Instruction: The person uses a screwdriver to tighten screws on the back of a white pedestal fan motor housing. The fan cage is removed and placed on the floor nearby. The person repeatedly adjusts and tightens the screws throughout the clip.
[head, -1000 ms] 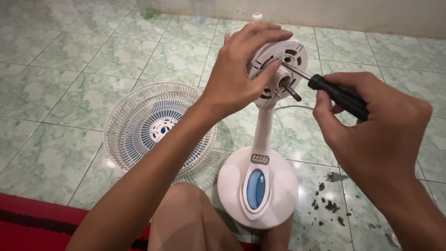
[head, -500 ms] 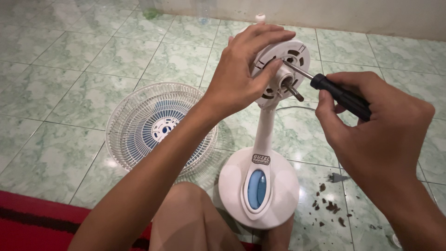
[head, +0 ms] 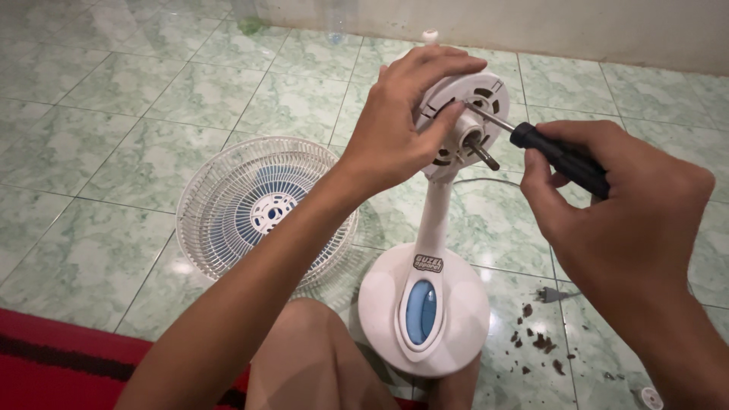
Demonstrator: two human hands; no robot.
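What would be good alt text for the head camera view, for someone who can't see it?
A person's left hand grips the white motor housing of a stripped-down pedestal fan while the right hand holds a black-handled screwdriver with its tip at the housing's face. The fan's round base stands on green tiled floor, with the detached wire grille lying beside it.

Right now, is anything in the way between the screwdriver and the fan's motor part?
Nothing visible blocks it. The right hand holds the screwdriver, and its metal tip already reaches the white motor housing just above the shaft. The left hand grips the housing from the side, clear of the tip.
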